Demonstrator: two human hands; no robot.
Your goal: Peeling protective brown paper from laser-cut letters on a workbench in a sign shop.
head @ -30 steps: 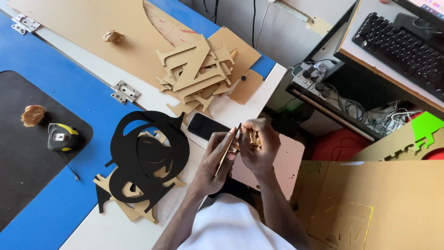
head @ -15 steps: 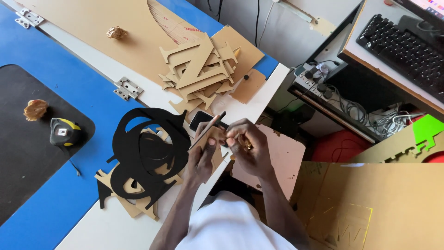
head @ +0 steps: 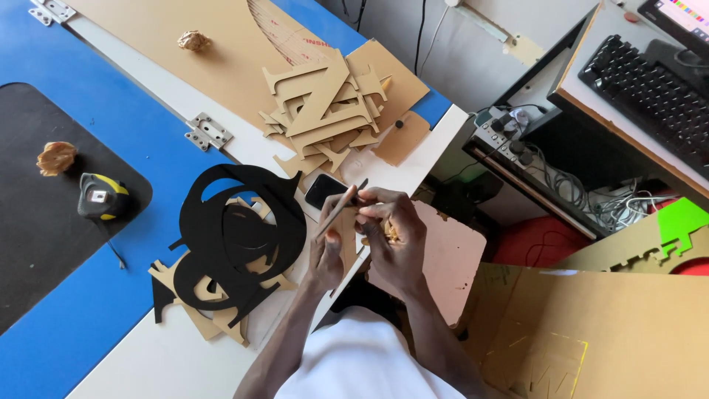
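Observation:
My left hand (head: 325,255) grips a thin flat cut-out piece (head: 338,210) edge-on over the white table edge. My right hand (head: 395,236) pinches the top end of that piece, with a crumpled strip of tan peeled paper (head: 391,233) bunched in its fingers. A black phone (head: 323,190) lies on the table just behind the hands. Left of the hands lies a heap of black cut-out letters (head: 236,236) on top of tan ones. A pile of tan cut-out letters (head: 321,111) lies farther back.
A tape measure (head: 100,198) and a ball of crumpled paper (head: 56,157) lie on the black mat at left. A metal hinge (head: 208,133) joins the blue boards. Cardboard sheets (head: 591,332), a pink board (head: 450,255), cables and a keyboard (head: 650,81) stand at right.
The hands have shifted slightly left and toward the table with the piece; the right hand has moved up to the piece's top end. The camera view drifted a little.

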